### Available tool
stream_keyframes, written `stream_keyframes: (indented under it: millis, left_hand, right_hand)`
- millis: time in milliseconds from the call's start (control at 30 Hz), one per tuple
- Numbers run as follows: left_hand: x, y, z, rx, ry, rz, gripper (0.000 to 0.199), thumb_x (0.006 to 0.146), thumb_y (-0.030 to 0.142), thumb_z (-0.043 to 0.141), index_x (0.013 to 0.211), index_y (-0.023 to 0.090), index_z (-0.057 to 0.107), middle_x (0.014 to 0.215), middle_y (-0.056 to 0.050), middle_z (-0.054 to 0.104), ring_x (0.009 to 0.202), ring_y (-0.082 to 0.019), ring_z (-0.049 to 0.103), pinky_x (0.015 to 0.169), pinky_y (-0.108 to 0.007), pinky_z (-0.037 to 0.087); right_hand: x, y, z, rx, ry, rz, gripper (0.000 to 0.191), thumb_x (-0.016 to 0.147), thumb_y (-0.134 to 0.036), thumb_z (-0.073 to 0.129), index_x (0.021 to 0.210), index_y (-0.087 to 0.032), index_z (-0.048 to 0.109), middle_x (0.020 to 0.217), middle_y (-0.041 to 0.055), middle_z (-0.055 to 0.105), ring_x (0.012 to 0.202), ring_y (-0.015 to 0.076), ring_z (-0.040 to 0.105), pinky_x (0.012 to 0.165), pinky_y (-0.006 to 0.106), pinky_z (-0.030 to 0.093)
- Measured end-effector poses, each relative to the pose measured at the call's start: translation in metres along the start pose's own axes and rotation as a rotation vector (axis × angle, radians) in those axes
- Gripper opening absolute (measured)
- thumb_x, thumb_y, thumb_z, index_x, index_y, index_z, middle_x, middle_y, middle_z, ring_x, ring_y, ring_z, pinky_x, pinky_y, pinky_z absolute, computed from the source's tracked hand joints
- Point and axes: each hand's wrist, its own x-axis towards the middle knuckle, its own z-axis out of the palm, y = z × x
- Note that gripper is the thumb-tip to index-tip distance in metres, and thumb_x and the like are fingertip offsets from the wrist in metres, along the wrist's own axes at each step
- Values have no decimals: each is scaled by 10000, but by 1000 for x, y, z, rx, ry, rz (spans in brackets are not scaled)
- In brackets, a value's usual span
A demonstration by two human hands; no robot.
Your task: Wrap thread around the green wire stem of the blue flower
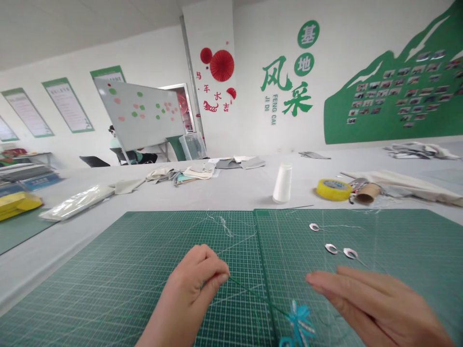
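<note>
My left hand (195, 284) is closed in a pinch on a thin green cord (249, 290) above the middle of the cutting mats. The cord slants down to the right, to a turquoise flower-shaped piece (301, 320) with pale, shiny lines on its petals. Part of that piece is cut off by the lower picture edge. To its right is my right hand (379, 303), fingers stretched out toward the left and apart from the cord. No object shows in those fingers; the thumb is hidden.
Two green gridded cutting mats (152, 250) lie side by side. Small white rings (350, 253) with threads rest on the right one. Behind stand a white thread cone (282, 183), a yellow tape roll (333, 190) and a cardboard tube (368, 192). Fabric pieces (198, 171) lie farther back.
</note>
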Motion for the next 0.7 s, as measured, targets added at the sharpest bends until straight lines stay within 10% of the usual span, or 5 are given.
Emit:
stream_keyframes:
  millis: [700]
  left_hand:
    - [-4, 19, 19, -421, -457, -127, 126, 803, 226, 680, 718, 261, 766, 681, 28, 504, 711, -139, 521, 672, -243, 377]
  right_hand:
    - [3, 6, 6, 385, 52, 424, 104, 853, -293, 646, 822, -286, 744, 746, -46, 775, 629, 143, 727, 567, 152, 586]
